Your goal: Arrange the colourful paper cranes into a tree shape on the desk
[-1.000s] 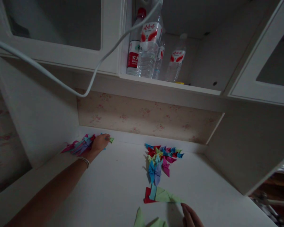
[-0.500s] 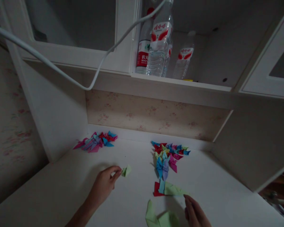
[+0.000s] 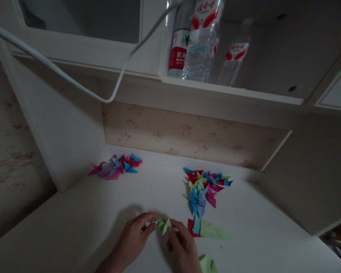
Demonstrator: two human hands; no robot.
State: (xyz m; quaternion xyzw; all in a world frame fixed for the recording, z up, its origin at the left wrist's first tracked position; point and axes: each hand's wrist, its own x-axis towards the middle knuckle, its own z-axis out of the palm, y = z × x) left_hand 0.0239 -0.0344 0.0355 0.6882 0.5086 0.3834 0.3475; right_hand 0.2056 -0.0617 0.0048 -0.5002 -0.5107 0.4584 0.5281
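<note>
My left hand [image 3: 135, 237] and my right hand [image 3: 183, 244] meet low in the view over the white desk [image 3: 74, 223]. Both pinch a small folded green paper piece [image 3: 164, 225] between their fingertips. Just right of it lies a flat green paper triangle [image 3: 214, 231] with a red piece [image 3: 190, 226] and a light blue strip [image 3: 197, 226] on it. Behind that stands an arrangement of several coloured folded pieces [image 3: 204, 184]. A second pile of folded pieces [image 3: 115, 168] lies at the back left. Another green paper [image 3: 208, 264] shows at the bottom edge.
A shelf above the desk holds water bottles [image 3: 200, 41] with red labels. A white cable [image 3: 74, 81] hangs across the upper left. Cabinet side walls [image 3: 62, 129] close the desk in on both sides, with flowered wallpaper [image 3: 187, 134] at the back.
My left hand drew back from the back-left pile with the small green piece and brought it to the front. My right hand moved left and joined it on the piece.
</note>
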